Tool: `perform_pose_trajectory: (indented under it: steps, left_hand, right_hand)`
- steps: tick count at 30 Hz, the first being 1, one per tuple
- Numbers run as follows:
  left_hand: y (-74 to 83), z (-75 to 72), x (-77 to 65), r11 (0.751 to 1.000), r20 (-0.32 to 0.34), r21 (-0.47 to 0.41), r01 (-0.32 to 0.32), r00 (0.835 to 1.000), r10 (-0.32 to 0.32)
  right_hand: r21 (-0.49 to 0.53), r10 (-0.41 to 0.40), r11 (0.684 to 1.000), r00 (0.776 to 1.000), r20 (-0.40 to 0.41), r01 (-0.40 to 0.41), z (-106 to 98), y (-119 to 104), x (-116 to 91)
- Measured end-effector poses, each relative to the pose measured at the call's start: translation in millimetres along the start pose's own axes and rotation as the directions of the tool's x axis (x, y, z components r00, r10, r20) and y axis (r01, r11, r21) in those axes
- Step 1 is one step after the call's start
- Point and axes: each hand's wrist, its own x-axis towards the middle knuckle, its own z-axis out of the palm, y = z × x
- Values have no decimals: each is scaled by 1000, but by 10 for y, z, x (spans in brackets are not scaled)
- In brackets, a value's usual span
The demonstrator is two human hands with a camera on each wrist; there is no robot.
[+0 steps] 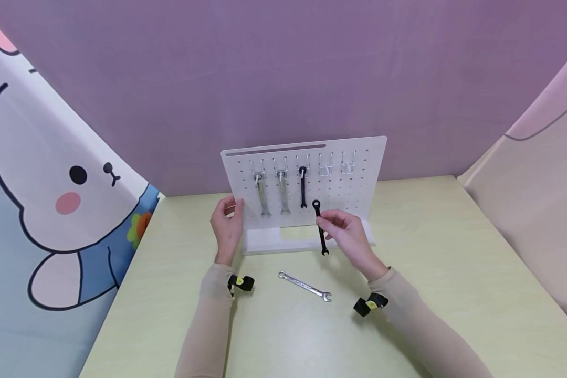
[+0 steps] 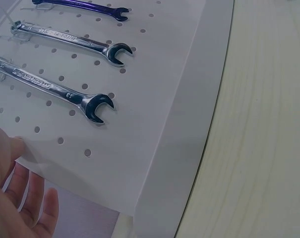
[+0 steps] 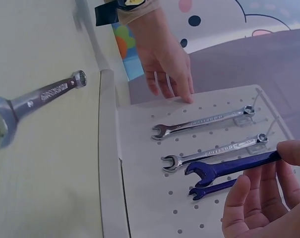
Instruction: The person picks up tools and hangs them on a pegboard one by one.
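My right hand (image 1: 348, 234) pinches a dark combination wrench (image 1: 321, 234) between thumb and fingers, ring end up, in front of the white pegboard (image 1: 335, 202). In the right wrist view this wrench (image 3: 234, 167) looks blue-black and overlaps a hung one. My left hand (image 1: 228, 226) holds the board's left edge, its thumb on the front and the other fingers behind, as the left wrist view shows. Two silver wrenches (image 2: 50, 89) and a dark wrench (image 1: 303, 189) hang by their ring ends from hooks. Another silver wrench (image 1: 304, 286) lies on the table before the board.
Two hooks (image 1: 348, 167) at the board's right side hold nothing. The board stands on a white base (image 1: 262, 242) on the pale wooden table (image 1: 430, 236). Behind it is a purple backdrop (image 1: 288, 79), and a cartoon-printed cloth (image 1: 66, 173) hangs at left.
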Motion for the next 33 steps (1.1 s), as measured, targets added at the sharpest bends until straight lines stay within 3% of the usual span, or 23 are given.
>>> perform_pose_trajectory:
  steps: [33]
  left_hand:
    - [-3, 3, -5, 1000, -3, -3, 9, 1000, -9]
  right_hand:
    - [55, -43, 997, 996, -80, 47, -150, -237, 176]
